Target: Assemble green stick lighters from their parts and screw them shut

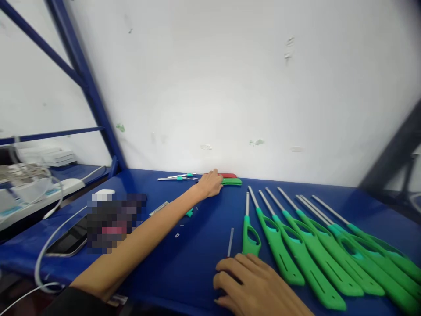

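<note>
At the back of the blue table, my left hand (210, 184) is closed over a green long-necked lighter (232, 181), its metal tube coming out to the left. A red lighter (227, 175) lies just behind it, partly covered by the hand. Near the front edge, my right hand (251, 285) has its fingers curled round the lower end of a thin metal-shafted tool (230, 242); its handle is hidden. Beside those fingers lies a green lighter (251, 240), its lower handle covered by the hand. Several more green lighters (315, 245) lie in a fanned row to the right.
Small clear and green bits (189, 213) lie mid-table under my left forearm. A phone (67, 239) with a white cable (41, 259) is at the left, near a blurred patch. A white wall (210, 87) rises behind; blue frame posts (88, 87) flank it.
</note>
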Demonstrator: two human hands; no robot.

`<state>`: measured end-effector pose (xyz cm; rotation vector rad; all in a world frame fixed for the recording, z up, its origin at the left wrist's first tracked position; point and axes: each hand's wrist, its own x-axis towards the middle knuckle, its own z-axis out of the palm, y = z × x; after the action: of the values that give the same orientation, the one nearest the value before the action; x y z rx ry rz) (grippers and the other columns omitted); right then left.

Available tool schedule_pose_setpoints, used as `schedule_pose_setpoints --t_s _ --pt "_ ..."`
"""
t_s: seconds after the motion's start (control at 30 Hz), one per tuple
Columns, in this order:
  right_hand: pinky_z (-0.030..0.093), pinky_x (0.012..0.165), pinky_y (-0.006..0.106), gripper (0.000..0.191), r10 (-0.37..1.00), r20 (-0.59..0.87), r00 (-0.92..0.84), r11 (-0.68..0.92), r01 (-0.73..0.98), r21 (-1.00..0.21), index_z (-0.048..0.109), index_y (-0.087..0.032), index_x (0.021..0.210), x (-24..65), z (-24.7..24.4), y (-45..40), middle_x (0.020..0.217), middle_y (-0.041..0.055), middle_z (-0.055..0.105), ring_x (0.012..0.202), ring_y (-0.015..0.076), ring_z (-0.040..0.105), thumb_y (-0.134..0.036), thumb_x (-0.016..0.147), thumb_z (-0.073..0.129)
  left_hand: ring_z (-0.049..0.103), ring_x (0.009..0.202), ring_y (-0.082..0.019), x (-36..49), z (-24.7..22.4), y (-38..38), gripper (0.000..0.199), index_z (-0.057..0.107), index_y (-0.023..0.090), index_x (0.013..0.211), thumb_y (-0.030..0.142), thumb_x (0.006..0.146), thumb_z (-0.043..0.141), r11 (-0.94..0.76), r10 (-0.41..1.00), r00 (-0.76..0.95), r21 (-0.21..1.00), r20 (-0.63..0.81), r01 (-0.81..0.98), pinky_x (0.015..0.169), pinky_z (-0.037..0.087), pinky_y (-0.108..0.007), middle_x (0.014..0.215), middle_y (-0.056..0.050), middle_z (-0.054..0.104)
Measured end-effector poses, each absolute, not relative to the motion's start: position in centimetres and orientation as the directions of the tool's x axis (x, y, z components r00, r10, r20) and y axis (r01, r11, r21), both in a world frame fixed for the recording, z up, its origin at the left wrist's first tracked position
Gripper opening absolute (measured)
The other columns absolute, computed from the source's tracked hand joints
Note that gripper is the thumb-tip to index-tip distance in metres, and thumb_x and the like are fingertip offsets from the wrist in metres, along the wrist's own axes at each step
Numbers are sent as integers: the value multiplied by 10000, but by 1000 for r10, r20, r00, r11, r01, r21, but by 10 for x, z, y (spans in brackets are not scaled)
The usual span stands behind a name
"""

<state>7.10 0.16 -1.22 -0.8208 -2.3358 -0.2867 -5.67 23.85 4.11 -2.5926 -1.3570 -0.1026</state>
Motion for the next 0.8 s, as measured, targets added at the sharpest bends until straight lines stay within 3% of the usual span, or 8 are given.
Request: schedule_pose_setpoints --t_s 0.13,0.3,0.43,0.53,0.63,0.7,0.8 --pt "443 785 316 428 491 663 -565 737 675 29 594 -242 952 87 -15 5 927 -23 707 789 148 663 -296 1165 227 681 1141 -256 -62 44 229 377 626 175 1334 388 1028 679 -545 812 564 -151 149 825 960 604 -472 1341 -111 647" --pt "424 894 319 335 463 655 -597 716 688 121 641 -268 1064 106 -7 10 1037 -60 743 916 146 691 -353 1162 332 678 1147 -257 -82 55 191 370 629 174 1330 384 1028 678 -532 813 545 -119 205 838 964 603 -474 1343 -111 647" --pt "377 974 321 337 466 668 -580 685 715 142 628 -245 1059 111 -5 11 991 -50 733 942 143 681 -388 1164 341 678 1144 -255 -111 65 132 352 634 171 1313 374 1029 677 -521 821 518 -54 241 852 956 605 -468 1334 -108 649" --pt "334 1043 337 299 481 665 -571 669 729 143 633 -240 1092 114 -7 9 1018 -41 726 988 155 675 -428 1147 408 686 1081 -231 -133 62 78 273 654 159 1239 338 1034 670 -505 843 491 13 218 863 911 612 -430 1257 -90 668" --pt "300 1093 349 272 493 654 -574 669 731 137 632 -238 1111 117 -9 7 1044 -34 718 1015 158 673 -414 1141 427 685 982 -217 -149 47 33 103 666 184 1103 244 1057 596 -494 865 478 100 154 863 765 593 -357 1162 -63 665" --pt "290 1106 346 265 495 647 -580 674 726 135 628 -237 1096 117 -9 5 1021 -34 710 996 151 673 -398 1143 424 686 920 -229 -154 36 16 38 665 207 1039 230 1025 638 -497 868 484 158 117 853 674 546 -334 1108 -51 663" --pt "286 1121 338 255 494 641 -588 685 717 131 618 -238 1052 115 -9 3 978 -35 694 956 144 671 -376 1143 423 681 878 -213 -156 28 11 72 647 226 970 255 1035 639 -493 870 482 249 107 834 702 516 -334 1026 -18 662"
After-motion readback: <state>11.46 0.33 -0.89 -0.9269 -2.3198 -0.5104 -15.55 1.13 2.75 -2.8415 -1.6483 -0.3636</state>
